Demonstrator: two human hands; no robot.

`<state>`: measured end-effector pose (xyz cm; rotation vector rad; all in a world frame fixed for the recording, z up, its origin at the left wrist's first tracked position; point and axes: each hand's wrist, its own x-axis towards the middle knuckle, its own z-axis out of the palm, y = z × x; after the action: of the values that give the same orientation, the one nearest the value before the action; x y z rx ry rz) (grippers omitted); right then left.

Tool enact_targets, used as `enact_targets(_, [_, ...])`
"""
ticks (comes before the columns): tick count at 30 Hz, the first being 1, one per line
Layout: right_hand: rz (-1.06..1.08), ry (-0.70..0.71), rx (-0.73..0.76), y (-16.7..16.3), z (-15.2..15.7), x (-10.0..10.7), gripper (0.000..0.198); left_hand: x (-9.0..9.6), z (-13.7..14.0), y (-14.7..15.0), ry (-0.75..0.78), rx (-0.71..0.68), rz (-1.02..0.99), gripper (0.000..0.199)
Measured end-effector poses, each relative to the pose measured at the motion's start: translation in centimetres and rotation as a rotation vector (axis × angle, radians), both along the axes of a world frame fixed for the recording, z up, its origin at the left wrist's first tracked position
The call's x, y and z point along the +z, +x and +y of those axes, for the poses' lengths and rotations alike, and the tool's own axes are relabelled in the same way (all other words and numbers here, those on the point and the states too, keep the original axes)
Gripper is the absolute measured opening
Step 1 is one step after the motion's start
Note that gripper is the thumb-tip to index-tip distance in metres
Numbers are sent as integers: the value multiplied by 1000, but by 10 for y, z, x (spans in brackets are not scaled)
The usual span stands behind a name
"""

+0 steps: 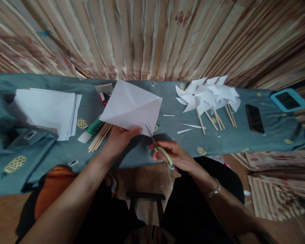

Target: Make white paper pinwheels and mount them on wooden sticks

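Note:
My left hand [121, 139] grips the lower edge of a white paper square [132, 101], its thumb on top and its fingers hidden beneath. Crease lines run across the sheet, which is held above the table. Round the light-green handles of a pair of scissors [163, 154] my right hand [173, 154] is closed. The blades point up and left and lie over the paper's lower corner, close to my left thumb. Whether they have cut into the sheet I cannot tell.
A stack of white paper [48, 110] lies left, near wooden sticks [99, 137] and a green-and-white tube [91, 130]. Several paper pinwheels [205, 93] on sticks lie right, with thin paper strips [185, 130] before them. Farther right are a phone [255, 118] and a blue-framed device [288, 100].

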<state>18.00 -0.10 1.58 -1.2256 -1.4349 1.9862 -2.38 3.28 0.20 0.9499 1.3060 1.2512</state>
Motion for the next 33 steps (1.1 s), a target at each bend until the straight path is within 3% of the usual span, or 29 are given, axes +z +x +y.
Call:
enact_targets(8, [9,43,3,4,-2,-6,32,0,0,-1,8,-20,25,34])
enact_targets(14, [38,-30,-28,4,-3,-7,37,2,-1,-1,-25,-1,-2,32])
enact_targets(33, [75,-79,-82,2,-3,-8,37,-1,-2,-3,-8,-18,-35,32])
